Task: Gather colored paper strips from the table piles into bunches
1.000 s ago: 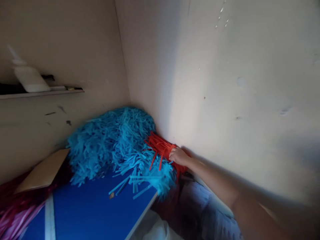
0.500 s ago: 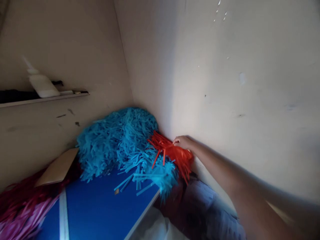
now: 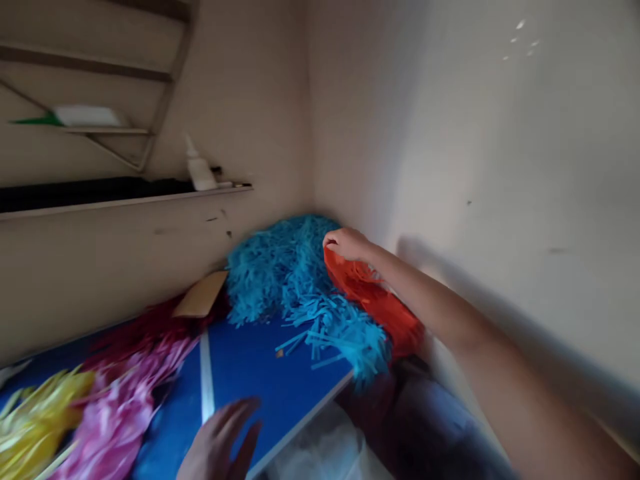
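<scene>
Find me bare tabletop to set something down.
Bare: the blue tabletop between white stripe and blue fringe, save a brown scrap; the left hand crosses its near end. Crowded: the far right corner, where the right hand holds red fringe, and left, under pink strips.

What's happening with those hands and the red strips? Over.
Right hand: grip closed on red strips. Left hand: open, near blue tabletop. Light-blue strips bunched alongside the red.

No text, label, brand, number or sign can be read. The white plastic bottle with a pointed nozzle, on the narrow wall shelf at far left, shows no legible lettering; the dim, greyish bundle at near right is too blurred to judge.
</scene>
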A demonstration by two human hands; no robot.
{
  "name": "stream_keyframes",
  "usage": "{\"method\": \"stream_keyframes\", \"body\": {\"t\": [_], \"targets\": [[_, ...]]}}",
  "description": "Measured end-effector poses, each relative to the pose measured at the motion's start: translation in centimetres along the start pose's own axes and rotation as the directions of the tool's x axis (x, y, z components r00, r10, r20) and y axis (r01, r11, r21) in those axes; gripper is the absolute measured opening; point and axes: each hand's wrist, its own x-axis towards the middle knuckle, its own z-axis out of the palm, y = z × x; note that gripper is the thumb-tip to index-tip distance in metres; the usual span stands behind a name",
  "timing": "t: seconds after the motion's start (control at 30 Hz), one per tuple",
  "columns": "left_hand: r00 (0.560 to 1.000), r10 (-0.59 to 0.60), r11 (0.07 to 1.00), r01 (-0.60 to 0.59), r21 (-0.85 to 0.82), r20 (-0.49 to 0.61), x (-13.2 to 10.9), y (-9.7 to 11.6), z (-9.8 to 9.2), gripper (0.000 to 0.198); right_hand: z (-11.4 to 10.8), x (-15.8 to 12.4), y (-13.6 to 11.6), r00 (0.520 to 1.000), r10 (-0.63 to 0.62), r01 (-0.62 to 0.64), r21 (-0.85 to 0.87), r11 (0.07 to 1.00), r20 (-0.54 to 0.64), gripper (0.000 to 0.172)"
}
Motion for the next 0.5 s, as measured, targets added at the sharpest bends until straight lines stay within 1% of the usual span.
{"method": "stream_keyframes", "body": {"t": [0.07, 0.13, 0.17, 0.2, 0.23, 0.3, 0.37, 0.43, 0.5], "targets": [[0.990, -0.006, 0.999, 0.011, 0.037, -0.143, 3.6, 1.2, -1.3, 0.029, 1.2, 0.7, -4.6, 0.991, -0.128, 0.126, 0.046, 0.991, 0.045, 0.024], [0.956, -0.065, 0.997, 0.075, 0.023, -0.285, 6.9, 2.7, -2.3, 0.034, 2.7, 0.7, -9.1, 0.958, -0.264, 0.254, 0.100, 0.962, 0.108, 0.023], [0.938, -0.111, 0.994, 0.112, -0.015, -0.328, 8.2, 3.3, -2.6, 0.036, 3.4, 0.6, -11.2, 0.934, -0.331, 0.316, 0.122, 0.941, 0.134, 0.023], [0.928, -0.159, 0.987, 0.144, -0.069, -0.336, 9.2, 3.7, -2.9, 0.039, 4.2, 0.4, -13.1, 0.908, -0.390, 0.371, 0.137, 0.918, 0.151, 0.023], [0.926, -0.206, 0.977, 0.174, -0.127, -0.317, 9.9, 4.0, -3.0, 0.044, 4.9, 0.2, -14.8, 0.883, -0.441, 0.421, 0.147, 0.895, 0.162, 0.023], [0.910, -0.291, 0.946, 0.229, -0.229, -0.294, 10.6, 3.9, -2.9, 0.052, 6.1, 0.1, -17.4, 0.840, -0.515, 0.491, 0.164, 0.855, 0.170, 0.023], [0.888, -0.348, 0.920, 0.263, -0.291, -0.299, 10.4, 3.3, -2.6, 0.052, 7.0, 0.2, -19.2, 0.822, -0.544, 0.513, 0.195, 0.836, 0.167, 0.022], [0.877, -0.371, 0.906, 0.269, -0.326, -0.307, 9.7, 2.3, -2.6, 0.046, 7.6, 0.5, -20.1, 0.818, -0.552, 0.512, 0.235, 0.826, 0.162, 0.021], [0.885, -0.367, 0.897, 0.254, -0.362, -0.287, 8.8, 1.2, -2.8, 0.042, 8.2, 0.7, -20.5, 0.813, -0.558, 0.509, 0.266, 0.819, 0.163, 0.021]]}}
